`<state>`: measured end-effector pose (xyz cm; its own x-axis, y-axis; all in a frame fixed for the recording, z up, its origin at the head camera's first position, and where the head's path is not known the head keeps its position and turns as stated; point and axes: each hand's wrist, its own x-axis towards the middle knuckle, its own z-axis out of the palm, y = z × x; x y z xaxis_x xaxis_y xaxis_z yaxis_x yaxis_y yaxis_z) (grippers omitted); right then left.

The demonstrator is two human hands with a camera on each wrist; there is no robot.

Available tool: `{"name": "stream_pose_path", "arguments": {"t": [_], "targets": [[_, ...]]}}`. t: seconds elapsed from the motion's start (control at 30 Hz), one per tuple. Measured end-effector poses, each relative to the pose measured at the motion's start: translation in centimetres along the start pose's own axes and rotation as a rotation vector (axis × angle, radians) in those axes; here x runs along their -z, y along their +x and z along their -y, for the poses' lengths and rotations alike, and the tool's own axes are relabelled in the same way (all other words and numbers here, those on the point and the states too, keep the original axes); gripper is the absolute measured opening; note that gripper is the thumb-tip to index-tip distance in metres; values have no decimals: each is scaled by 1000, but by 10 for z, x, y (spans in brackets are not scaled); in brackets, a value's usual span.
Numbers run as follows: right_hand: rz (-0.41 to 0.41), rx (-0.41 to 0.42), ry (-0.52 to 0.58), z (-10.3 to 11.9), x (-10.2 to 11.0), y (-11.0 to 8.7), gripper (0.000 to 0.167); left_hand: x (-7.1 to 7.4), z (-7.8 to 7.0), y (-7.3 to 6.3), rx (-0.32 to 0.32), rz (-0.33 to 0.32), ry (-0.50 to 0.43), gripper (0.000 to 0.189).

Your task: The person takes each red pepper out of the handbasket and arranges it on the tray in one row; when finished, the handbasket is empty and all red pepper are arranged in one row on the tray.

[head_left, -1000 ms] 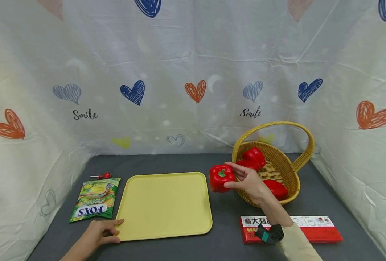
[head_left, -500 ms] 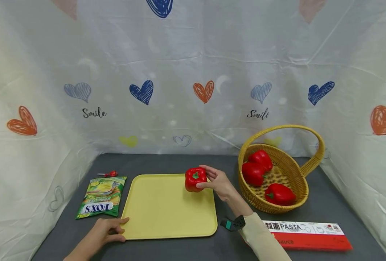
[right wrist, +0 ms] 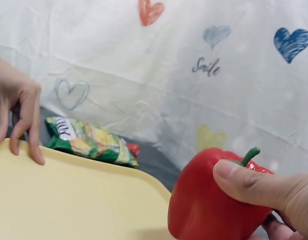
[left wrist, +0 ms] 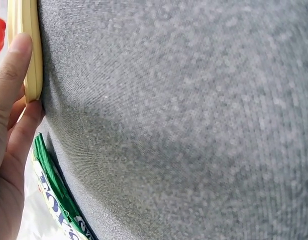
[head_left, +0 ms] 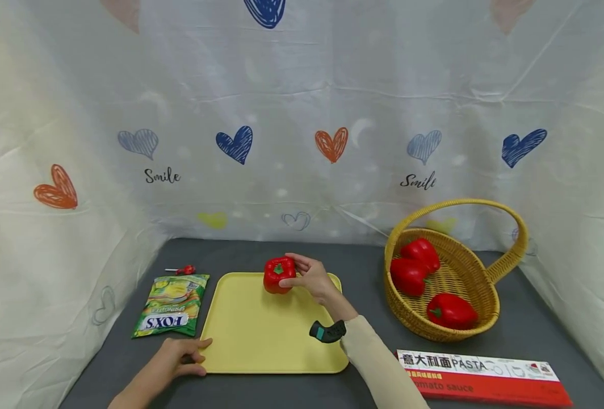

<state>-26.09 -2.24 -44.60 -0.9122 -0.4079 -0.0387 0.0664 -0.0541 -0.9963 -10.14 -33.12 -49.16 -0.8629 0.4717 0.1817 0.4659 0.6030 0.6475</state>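
I hold a shiny red pepper in my right hand, with my thumb on the near side and my fingers round the back. The pepper is over the far part of a flat yellow tray, with its green stem showing. I cannot tell if it touches the tray. My left hand pinches the tray's near left corner.

Under the tray is a dark grey table. Close up, by my left hand, its top looks like cloth with tiny specks. Ahead of both hands, a big white cloth hangs like a wall, and it comes round on the left and the right too. It has creases, and blue, orange and yellow hearts, and the word "Smile" two times.

Just past my left hand lies a green bag that says FOX'S upside down. Farther on, past the bag, is a red lollipop with a white stick. Well to the right of my right hand sits a yellow woven basket with a tall handle and three red peppers inside. A red and white pasta box lies to the right of my pale sleeve.
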Motion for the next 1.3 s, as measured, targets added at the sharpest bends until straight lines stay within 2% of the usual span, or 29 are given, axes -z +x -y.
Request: {"name": "stream_pose_path", "arguments": {"t": [0.07, 0.13, 0.3, 0.47, 0.67, 0.8, 0.97, 1.13, 1.3], "targets": [[17, 6, 6, -3, -9, 8, 61, 1, -1, 0, 23, 5, 5, 35], [36, 13, 10, -7, -18, 14, 60, 1, -2, 0, 35, 5, 9, 35], [92, 36, 14, -9, -38, 26, 60, 0, -3, -1, 32, -15, 14, 56], [120, 60, 16, -13, -51, 35, 61, -1, -3, 0, 38, -18, -19, 56], [137, 111, -30, -20, -72, 47, 61, 0, -5, 0, 112, 12, -36, 55], [114, 121, -83, -23, -83, 52, 61, 1, -6, 0, 146, 25, -28, 55], [97, 124, -100, -27, -91, 55, 61, -1, -6, 1, 143, 17, -11, 53], [100, 140, -90, -29, -94, 55, 60, -2, -5, 1, 108, 2, 8, 47], [117, 148, -96, -29, -94, 54, 61, -1, -6, 0, 138, 12, -2, 48]]}}
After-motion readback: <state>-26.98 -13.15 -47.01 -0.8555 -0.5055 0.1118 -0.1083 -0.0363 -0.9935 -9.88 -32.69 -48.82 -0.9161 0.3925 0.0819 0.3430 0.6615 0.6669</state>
